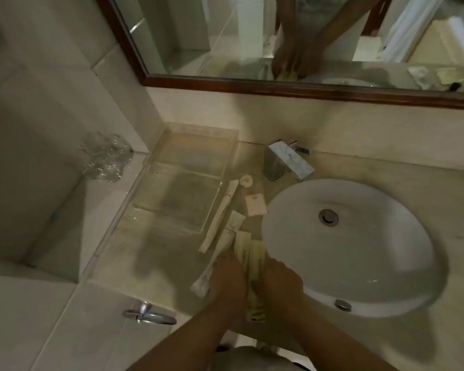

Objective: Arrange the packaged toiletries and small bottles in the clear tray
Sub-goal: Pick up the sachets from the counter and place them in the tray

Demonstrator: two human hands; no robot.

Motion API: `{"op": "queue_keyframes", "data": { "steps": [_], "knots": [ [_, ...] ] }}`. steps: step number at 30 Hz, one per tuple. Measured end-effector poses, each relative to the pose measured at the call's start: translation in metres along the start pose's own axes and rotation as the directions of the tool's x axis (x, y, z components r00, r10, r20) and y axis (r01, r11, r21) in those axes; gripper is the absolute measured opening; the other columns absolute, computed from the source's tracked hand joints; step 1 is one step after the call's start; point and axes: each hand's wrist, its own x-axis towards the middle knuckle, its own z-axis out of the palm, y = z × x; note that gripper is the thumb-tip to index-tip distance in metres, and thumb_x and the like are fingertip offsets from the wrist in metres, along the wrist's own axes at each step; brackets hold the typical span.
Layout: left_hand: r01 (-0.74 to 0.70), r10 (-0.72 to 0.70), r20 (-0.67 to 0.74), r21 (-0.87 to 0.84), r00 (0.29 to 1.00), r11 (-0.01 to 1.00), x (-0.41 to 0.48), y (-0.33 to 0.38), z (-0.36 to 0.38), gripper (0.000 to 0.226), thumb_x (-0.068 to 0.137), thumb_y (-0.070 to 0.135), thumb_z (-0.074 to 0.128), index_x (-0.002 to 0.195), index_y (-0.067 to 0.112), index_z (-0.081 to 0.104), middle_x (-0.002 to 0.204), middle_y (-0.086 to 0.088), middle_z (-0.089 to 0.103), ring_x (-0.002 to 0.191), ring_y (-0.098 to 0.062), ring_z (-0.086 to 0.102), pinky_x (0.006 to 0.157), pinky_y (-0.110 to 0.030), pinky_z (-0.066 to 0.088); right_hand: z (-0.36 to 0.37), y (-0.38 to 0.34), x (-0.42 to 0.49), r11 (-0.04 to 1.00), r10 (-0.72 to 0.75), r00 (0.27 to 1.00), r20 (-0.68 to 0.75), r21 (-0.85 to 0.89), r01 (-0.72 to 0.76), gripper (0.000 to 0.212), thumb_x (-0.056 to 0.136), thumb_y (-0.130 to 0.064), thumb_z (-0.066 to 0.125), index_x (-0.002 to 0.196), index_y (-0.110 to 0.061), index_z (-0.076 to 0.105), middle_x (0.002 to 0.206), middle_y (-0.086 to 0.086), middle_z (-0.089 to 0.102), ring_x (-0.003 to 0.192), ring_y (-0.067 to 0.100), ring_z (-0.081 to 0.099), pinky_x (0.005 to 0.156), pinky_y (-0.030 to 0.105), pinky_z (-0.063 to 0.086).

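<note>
The clear tray [156,167] lies on the counter against the back wall, left of the tap, with nothing in it. Along its right side lie a long white packet [220,215], a white tube [232,223], a small square sachet [255,205] and a little round white item [246,181]. Nearer me sits a bunch of pale yellow packets [248,253] beside another long white packet [202,279]. My left hand [227,277] and my right hand [277,281] both press down on the yellow packets, fingers curled around them.
A white oval sink [359,263] fills the right of the counter, with a chrome tap [287,162] behind it. Clear glasses [105,156] stand at the far left by the tiled wall. A framed mirror [252,36] hangs above. A chrome handle [148,314] juts out below the counter edge.
</note>
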Motion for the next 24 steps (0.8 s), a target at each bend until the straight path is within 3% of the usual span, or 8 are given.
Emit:
{"op": "queue_keyframes", "data": {
  "steps": [2, 6, 9, 12, 14, 17, 21, 24],
  "knots": [
    [0.004, 0.01, 0.111, -0.126, 0.994, 0.992, 0.003, 0.003, -0.004, 0.032, 0.102, 0.016, 0.035, 0.127, 0.003, 0.048, 0.13, -0.014, 0.054, 0.12, -0.021, 0.052, 0.102, -0.026, 0.038, -0.007, 0.003, 0.004, 1.0, -0.003, 0.999, 0.051, 0.004, 0.003, 0.012, 0.088, -0.028, 0.053, 0.078, -0.022, 0.05, 0.085, -0.005, 0.054, 0.078, 0.014, 0.056, 0.064, 0.025, 0.038],
    [0.035, 0.014, 0.156, -0.308, 0.988, 0.951, 0.003, 0.01, -0.024, 0.013, 0.084, 0.021, 0.062, 0.095, 0.015, 0.067, 0.09, -0.003, 0.069, 0.079, -0.014, 0.061, 0.066, -0.023, 0.044, -0.014, 0.013, 0.017, 0.986, 0.002, 0.983, 0.185, 0.161, -0.033, 0.019, 0.088, -0.032, 0.058, 0.073, -0.02, 0.053, 0.079, -0.004, 0.053, 0.074, 0.011, 0.053, 0.063, 0.023, 0.04],
    [0.057, -0.001, 0.157, -0.354, 0.988, 0.934, 0.002, 0.009, -0.038, 0.008, 0.078, 0.018, 0.067, 0.071, 0.02, 0.064, 0.066, 0.004, 0.063, 0.06, -0.01, 0.059, 0.05, -0.02, 0.045, -0.018, 0.017, 0.017, 0.987, -0.013, 0.985, 0.173, 0.16, -0.015, 0.022, 0.085, -0.04, 0.059, 0.078, -0.019, 0.055, 0.078, -0.006, 0.051, 0.077, 0.014, 0.057, 0.065, 0.026, 0.044],
    [0.077, -0.007, 0.166, -0.414, 0.986, 0.907, 0.003, 0.003, -0.051, 0.005, 0.078, 0.014, 0.066, 0.08, 0.012, 0.071, 0.076, -0.005, 0.07, 0.072, -0.019, 0.067, 0.064, -0.033, 0.054, -0.017, 0.006, 0.012, 0.999, -0.021, 0.997, 0.071, 0.047, 0.018, 0.037, 0.081, -0.052, 0.06, 0.095, -0.018, 0.053, 0.089, -0.003, 0.057, 0.082, 0.017, 0.059, 0.066, 0.029, 0.043],
    [0.105, -0.016, 0.191, -0.465, 0.982, 0.879, 0.002, -0.003, -0.059, 0.006, 0.08, 0.014, 0.066, 0.083, 0.014, 0.071, 0.082, -0.005, 0.071, 0.079, -0.019, 0.068, 0.069, -0.034, 0.054, -0.012, -0.007, 0.01, 0.999, -0.02, 0.999, 0.048, -0.039, 0.022, 0.046, 0.08, -0.055, 0.061, 0.103, -0.017, 0.051, 0.098, 0.0, 0.058, 0.089, 0.02, 0.061, 0.068, 0.03, 0.044],
    [0.185, -0.039, 0.255, -0.577, 0.966, 0.796, 0.006, -0.017, -0.069, 0.008, 0.082, 0.012, 0.066, 0.088, 0.016, 0.071, 0.09, -0.005, 0.072, 0.083, -0.019, 0.069, 0.072, -0.035, 0.056, -0.003, -0.025, 0.009, 0.989, -0.013, 0.999, 0.05, -0.146, 0.02, 0.034, 0.088, -0.04, 0.056, 0.111, -0.015, 0.053, 0.109, 0.003, 0.056, 0.098, 0.021, 0.061, 0.077, 0.031, 0.047],
    [0.233, -0.041, 0.289, -0.668, 0.956, 0.707, 0.021, -0.035, -0.089, 0.017, 0.083, 0.01, 0.066, 0.099, 0.012, 0.071, 0.096, -0.008, 0.073, 0.084, -0.021, 0.069, 0.069, -0.034, 0.055, 0.002, -0.035, 0.013, 0.985, 0.022, 0.997, 0.073, -0.171, -0.009, 0.016, 0.09, -0.029, 0.051, 0.098, -0.019, 0.061, 0.1, 0.001, 0.064, 0.092, 0.021, 0.065, 0.077, 0.032, 0.053],
    [0.262, -0.02, 0.315, -0.753, 0.949, 0.604, 0.035, -0.042, -0.108, 0.021, 0.084, 0.004, 0.063, 0.101, 0.012, 0.07, 0.096, -0.006, 0.073, 0.085, -0.019, 0.069, 0.072, -0.032, 0.056, -0.007, -0.028, 0.012, 0.986, 0.109, 0.993, -0.034, -0.121, -0.113, 0.012, 0.09, -0.033, 0.052, 0.084, -0.022, 0.055, 0.083, -0.005, 0.059, 0.075, 0.016, 0.059, 0.067, 0.031, 0.052]
  ]
}}
